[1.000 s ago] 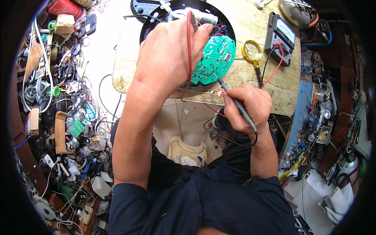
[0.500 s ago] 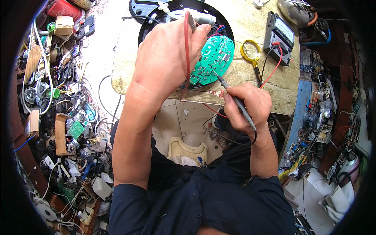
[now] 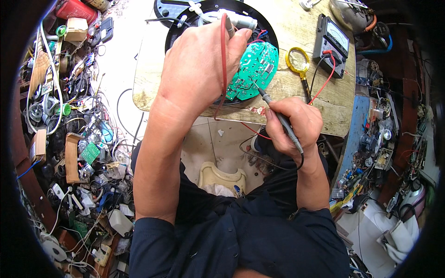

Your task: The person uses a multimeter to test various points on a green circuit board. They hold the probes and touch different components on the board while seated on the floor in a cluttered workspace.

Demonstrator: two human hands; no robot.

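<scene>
A green circuit board (image 3: pixel 262 65) rests in a round black housing (image 3: pixel 274 34) at the table's front. My right hand (image 3: pixel 296 123) pinches a grey test probe (image 3: pixel 284 124) with a black lead, its tip at the lower part of the board. Over the housing's left side, my left hand (image 3: pixel 197 69) is closed around a second test probe (image 3: pixel 229 27) with a red lead; the hand hides its tip. Both leads belong with the analog multimeter (image 3: pixel 333 46) at the right, where a red and a black plug sit in its lower end.
A yellow-rimmed magnifying glass (image 3: pixel 297 60) lies between board and meter on the wooden table (image 3: pixel 324 109). A metal pot-like vessel (image 3: pixel 347 16) stands far right. Piles of electronic scrap (image 3: pixel 88 153) fill the left, and more parts lie on a blue board (image 3: pixel 354 134) at right.
The whole view has shifted very slightly. Both hands keep their probes at nearly the same places over the board.
</scene>
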